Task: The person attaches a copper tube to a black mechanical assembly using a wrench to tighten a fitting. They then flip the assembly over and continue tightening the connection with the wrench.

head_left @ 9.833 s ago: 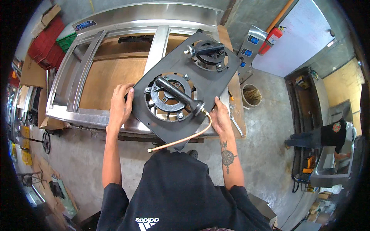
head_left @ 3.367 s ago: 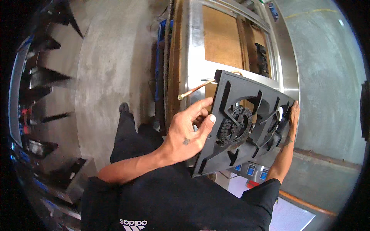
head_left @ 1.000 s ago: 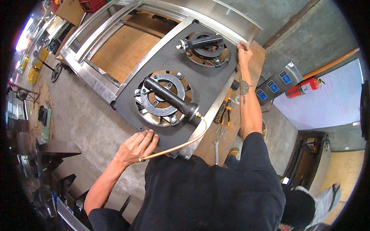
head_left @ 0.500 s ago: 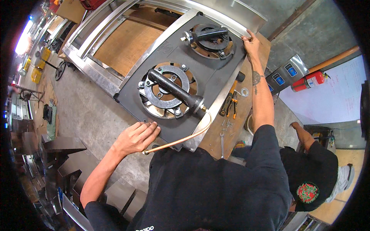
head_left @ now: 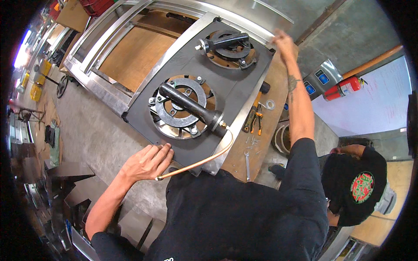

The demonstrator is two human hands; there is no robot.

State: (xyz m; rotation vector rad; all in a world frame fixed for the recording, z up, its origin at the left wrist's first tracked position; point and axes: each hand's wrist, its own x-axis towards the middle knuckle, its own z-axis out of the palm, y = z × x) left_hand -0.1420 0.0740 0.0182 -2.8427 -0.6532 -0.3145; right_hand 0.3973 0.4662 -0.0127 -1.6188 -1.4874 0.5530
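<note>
A dark grey stove top plate [head_left: 183, 65] lies across a metal frame, tilted in view. It carries two round burners. The nearer burner [head_left: 181, 102] has a black tube across its ring, and a thin copper-coloured pipe [head_left: 204, 162] curves from the tube's end towards me. The farther burner [head_left: 230, 48] has a similar tube. My left hand [head_left: 147, 162] is closed over the plate's near left edge, fingers on top and thumb hidden, close to the pipe's loose end. My right hand [head_left: 284, 45], smeared by motion, is at the plate's far right corner; its fingers are unclear.
On the wooden board right of the plate lie a hammer [head_left: 257, 101], orange-handled pliers [head_left: 259, 119], a spanner [head_left: 247, 166] and several small screws. A co-worker [head_left: 355, 187] is at the right, below a red fire extinguisher [head_left: 344, 89]. Metal sheets [head_left: 72, 169] stand at lower left.
My right hand has shifted at the far right corner and is now blurred, its fingers no longer plainly resting on the edge. My left hand stays at the near edge. The co-worker's arm has moved.
</note>
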